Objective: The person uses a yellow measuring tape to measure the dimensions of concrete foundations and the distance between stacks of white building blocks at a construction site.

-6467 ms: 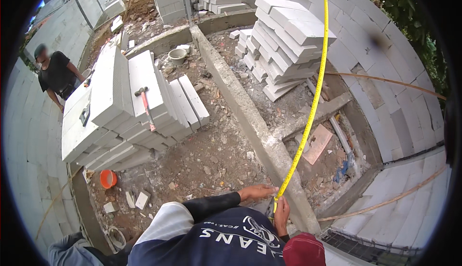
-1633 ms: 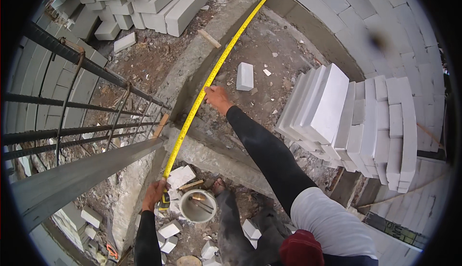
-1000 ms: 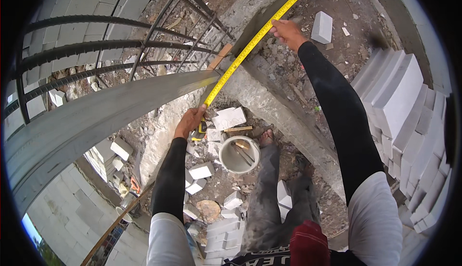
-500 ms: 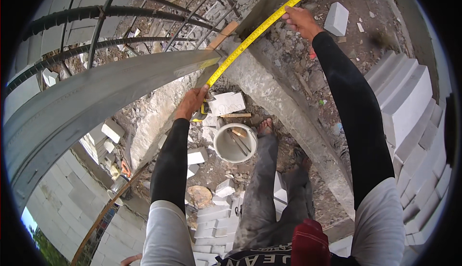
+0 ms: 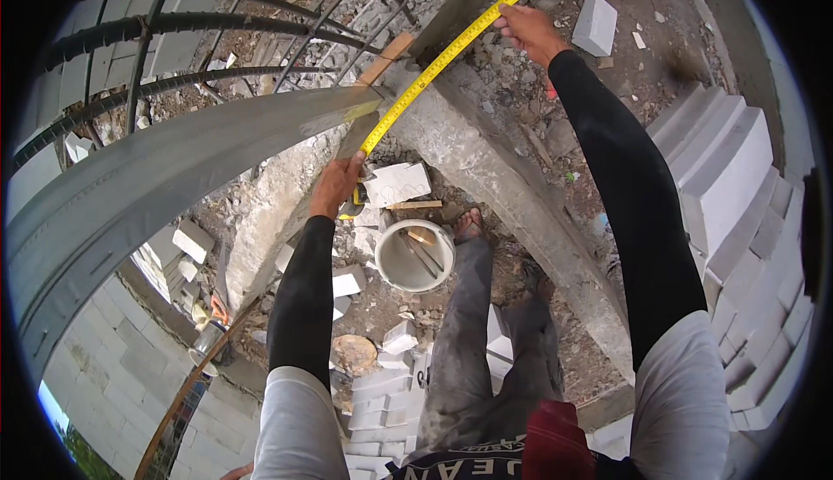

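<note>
A yellow tape measure [image 5: 442,59] is drawn out in a long strip from my left hand toward the far right, its end beyond the upper edge of view. My left hand [image 5: 337,187] is closed around the yellow and black case, which shows partly below the fingers. Farther along, the fingers of my right hand [image 5: 531,32] pinch the lower edge of the blade. The strip passes over a concrete beam [image 5: 486,141] and beside the end of a long grey metal channel [image 5: 200,146] and a small wood piece [image 5: 384,57].
Steel rebar [image 5: 217,22] crosses the upper left. A white bucket [image 5: 415,256] with tools inside stands by my foot, near a pale block [image 5: 397,183]. Stacked white blocks [image 5: 720,167] rise at the right, and a loose block [image 5: 595,25] lies at the far right.
The whole scene has shifted slightly left in view. Both hands keep their hold on the tape measure, and the blade stays stretched between them.
</note>
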